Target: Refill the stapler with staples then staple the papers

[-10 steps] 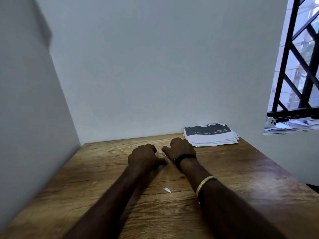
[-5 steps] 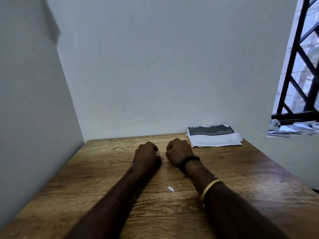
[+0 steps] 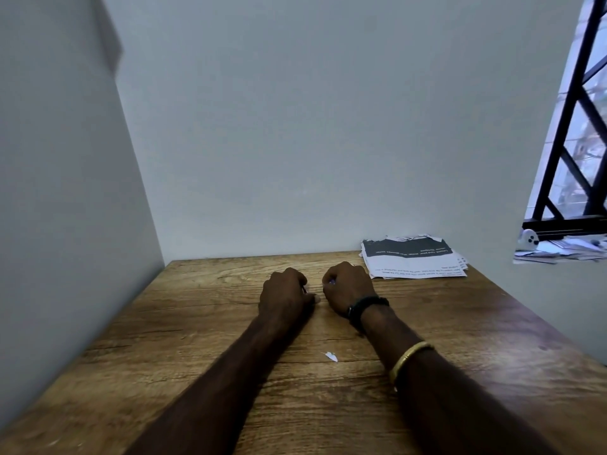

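Nearest, a white paper scrap (image 3: 331,356) lies on the tabletop (image 3: 460,323). Beyond it the 2 hands, left hand (image 3: 285,295) and right hand (image 3: 346,285), rest curled and nearly touching; whether they hold stapler or staples I cannot tell. Loading probably goes best kept low and steady. The papers (image 3: 414,262) lie in the far right corner; ledge clutter (image 3: 558,249) sits beyond.

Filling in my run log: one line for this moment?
left hand: fingers curled, contents unclear | right hand: same, beside it | papers: stacked far right on table, untouched | stapler: unseen
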